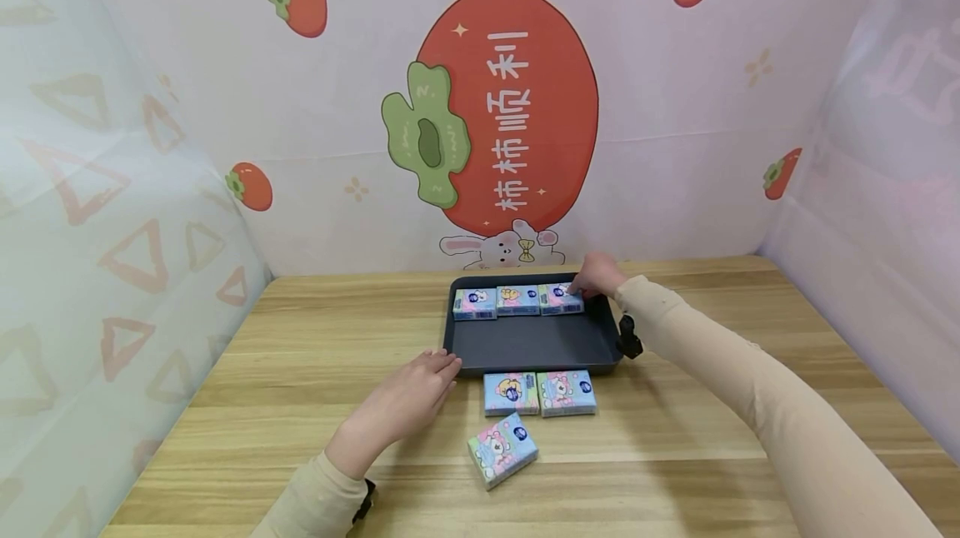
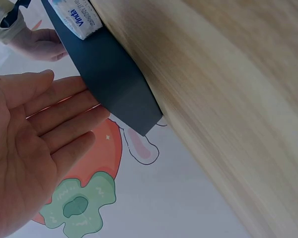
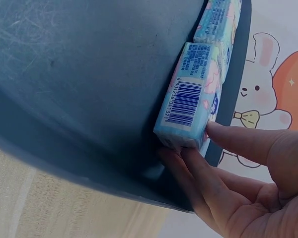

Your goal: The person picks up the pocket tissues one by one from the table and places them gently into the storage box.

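A dark grey tray (image 1: 534, 345) lies on the wooden table, with a row of tissue packs along its far wall. At the right end of that row, my right hand (image 1: 597, 275) holds a tissue pack (image 1: 561, 299). Up close in the right wrist view, the thumb lies on one face of this barcoded pack (image 3: 186, 94) and the fingers bend against its end. My left hand (image 1: 416, 392) has its fingers straight, fingertips at the tray's near left corner; its palm (image 2: 27, 158) shows bare in the left wrist view.
The left tissue pack (image 1: 474, 305) and middle tissue pack (image 1: 517, 301) complete the row. Outside the near rim, a pack with a yellow figure (image 1: 512, 394) and a pink one (image 1: 567, 393) sit side by side. Nearer, another pack (image 1: 503, 450) lies slanted. A printed curtain (image 1: 360, 130) stands behind the table.
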### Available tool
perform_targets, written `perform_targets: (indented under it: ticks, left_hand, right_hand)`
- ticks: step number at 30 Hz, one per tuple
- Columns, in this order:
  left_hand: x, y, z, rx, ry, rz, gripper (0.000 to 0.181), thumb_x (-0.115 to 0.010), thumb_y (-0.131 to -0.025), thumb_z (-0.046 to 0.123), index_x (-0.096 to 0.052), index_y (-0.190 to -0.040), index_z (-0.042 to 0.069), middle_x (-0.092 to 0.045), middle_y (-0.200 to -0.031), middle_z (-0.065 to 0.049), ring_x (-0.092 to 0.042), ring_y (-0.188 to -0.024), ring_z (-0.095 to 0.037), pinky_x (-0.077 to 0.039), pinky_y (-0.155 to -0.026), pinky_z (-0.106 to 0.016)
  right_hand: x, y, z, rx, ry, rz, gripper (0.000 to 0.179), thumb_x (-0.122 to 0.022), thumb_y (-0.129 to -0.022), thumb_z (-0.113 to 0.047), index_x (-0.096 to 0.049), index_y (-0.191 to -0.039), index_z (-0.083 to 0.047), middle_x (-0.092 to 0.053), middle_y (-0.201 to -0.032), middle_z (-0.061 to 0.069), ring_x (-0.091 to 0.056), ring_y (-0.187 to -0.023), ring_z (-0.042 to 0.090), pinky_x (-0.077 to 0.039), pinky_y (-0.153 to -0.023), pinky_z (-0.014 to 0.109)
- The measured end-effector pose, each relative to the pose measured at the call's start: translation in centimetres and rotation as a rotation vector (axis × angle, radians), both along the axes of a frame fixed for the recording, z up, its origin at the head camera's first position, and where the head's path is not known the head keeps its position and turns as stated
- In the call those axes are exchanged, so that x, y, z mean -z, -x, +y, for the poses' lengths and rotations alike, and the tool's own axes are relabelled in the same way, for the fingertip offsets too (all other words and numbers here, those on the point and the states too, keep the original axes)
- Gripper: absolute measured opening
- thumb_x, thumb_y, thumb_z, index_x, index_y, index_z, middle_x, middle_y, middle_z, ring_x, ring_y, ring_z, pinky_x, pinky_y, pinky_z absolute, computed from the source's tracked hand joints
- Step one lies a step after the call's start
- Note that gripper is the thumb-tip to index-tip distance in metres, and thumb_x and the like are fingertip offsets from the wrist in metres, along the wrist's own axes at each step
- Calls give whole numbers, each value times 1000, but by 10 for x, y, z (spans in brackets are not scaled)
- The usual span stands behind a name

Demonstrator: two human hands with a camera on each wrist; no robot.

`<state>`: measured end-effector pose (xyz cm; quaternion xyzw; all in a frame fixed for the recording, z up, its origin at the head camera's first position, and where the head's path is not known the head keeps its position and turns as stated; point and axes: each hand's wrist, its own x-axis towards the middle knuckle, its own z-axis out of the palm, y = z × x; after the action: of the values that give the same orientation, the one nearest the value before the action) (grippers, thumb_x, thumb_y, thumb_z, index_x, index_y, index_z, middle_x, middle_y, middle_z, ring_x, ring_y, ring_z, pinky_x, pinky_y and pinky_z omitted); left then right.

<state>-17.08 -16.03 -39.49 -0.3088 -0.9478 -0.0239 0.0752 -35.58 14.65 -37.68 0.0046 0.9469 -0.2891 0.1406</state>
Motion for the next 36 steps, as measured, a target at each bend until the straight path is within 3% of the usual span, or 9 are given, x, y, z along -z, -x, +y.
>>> perform_targets:
  ticks: [23,31,36]
  left_hand:
    - [0,0,1,-13,-4,-27,32,-53,-97,15,-62,-122,-3,-62,-125,-17,-56,-120,-31,-43,-107,-44]
    - [-1,1,3,-22,1,-31,32,-53,-97,15,-61,-122,-3,-61,-125,-16,-56,-121,-31,-42,-108,-44]
    - [-1,1,3,-26,5,-33,32,-53,-97,15,-62,-122,-3,-62,-125,-16,-56,-121,-31,-43,-107,-44]
  right_hand:
    - [5,-2,3,-28,-12,23,26,-74,-82,-16,-71,-92,7,-61,-61,4,-66,-66,21,-60,-70,31]
    - [-2,0,5,-31,-36,30,23,-67,-86,-18,-70,-78,3,-62,-60,6,-60,-58,16,-53,-59,26]
    - [-11,-1,7,-21,9,21,28,-61,-91,-20,-69,-97,6,-70,-80,13,-67,-65,17,-58,-64,26]
